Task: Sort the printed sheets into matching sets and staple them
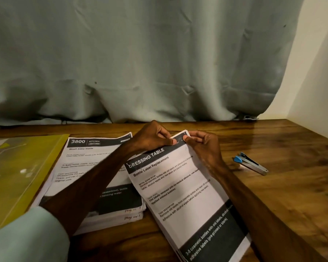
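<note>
From the head view, both hands are on the "Dressing Table" set (182, 195), which lies slanted on the wooden table (292, 195): the left hand (151, 137) and right hand (203, 146) each pinch its top corner. Whether that corner is stapled, I can't tell. The stapler (250, 163) lies well apart to the right, in no hand. A thick "Kitchen" stack (87, 167) just beside suggests plenty is left. The yellow folder (17, 167) lies flat at the left; its contents aren't clear.

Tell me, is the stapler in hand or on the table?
On the table: the stapler lies untouched; left hand and right hand pinch the sheets.
</note>
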A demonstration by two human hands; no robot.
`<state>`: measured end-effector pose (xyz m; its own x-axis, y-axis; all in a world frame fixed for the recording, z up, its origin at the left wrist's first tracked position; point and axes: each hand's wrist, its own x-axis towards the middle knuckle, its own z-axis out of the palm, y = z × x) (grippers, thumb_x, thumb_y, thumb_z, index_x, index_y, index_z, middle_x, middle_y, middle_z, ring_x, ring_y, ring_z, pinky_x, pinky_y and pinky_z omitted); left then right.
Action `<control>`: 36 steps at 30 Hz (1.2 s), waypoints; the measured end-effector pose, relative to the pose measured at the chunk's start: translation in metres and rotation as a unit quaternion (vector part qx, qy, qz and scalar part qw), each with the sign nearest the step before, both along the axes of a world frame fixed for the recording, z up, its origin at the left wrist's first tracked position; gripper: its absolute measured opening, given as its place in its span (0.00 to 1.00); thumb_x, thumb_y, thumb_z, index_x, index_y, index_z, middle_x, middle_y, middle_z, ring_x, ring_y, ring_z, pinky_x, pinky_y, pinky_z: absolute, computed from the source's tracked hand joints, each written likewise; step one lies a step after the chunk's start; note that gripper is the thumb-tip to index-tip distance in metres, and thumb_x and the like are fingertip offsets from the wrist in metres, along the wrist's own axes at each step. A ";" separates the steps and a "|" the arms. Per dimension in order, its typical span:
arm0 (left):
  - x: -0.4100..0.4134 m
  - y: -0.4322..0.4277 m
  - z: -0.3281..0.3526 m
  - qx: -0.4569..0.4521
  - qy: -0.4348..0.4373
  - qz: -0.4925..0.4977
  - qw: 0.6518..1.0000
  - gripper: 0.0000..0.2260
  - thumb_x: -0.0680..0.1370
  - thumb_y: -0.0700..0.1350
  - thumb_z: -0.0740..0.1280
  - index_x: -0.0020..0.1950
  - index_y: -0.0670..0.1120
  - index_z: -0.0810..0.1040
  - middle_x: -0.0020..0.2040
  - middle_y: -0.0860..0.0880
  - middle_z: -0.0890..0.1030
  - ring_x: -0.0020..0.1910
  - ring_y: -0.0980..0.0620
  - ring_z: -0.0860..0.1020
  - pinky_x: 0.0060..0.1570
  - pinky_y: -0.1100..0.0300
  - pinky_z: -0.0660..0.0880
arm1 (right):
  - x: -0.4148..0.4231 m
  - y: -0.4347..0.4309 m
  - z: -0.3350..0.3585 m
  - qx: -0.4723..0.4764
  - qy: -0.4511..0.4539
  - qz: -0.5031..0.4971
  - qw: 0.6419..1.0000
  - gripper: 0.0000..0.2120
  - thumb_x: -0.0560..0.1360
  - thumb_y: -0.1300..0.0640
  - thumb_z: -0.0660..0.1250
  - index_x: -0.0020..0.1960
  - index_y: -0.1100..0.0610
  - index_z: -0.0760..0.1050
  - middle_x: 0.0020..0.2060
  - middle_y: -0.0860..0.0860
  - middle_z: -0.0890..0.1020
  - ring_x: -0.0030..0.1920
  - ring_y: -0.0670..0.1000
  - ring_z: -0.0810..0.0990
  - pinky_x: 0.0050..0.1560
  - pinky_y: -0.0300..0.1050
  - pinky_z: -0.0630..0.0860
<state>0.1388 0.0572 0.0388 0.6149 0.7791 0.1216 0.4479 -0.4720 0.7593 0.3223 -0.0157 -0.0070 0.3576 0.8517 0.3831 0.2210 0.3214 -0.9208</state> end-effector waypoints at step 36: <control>0.027 0.000 -0.017 0.312 -0.083 0.043 0.946 0.10 0.79 0.46 0.70 0.59 0.52 0.86 0.50 0.48 0.87 0.42 0.53 0.84 0.45 0.50 0.81 | 0.000 0.003 -0.002 0.093 0.005 -0.009 0.996 0.14 0.73 0.69 0.74 0.58 0.68 0.82 0.47 0.53 0.87 0.45 0.48 0.88 0.45 0.36 0.82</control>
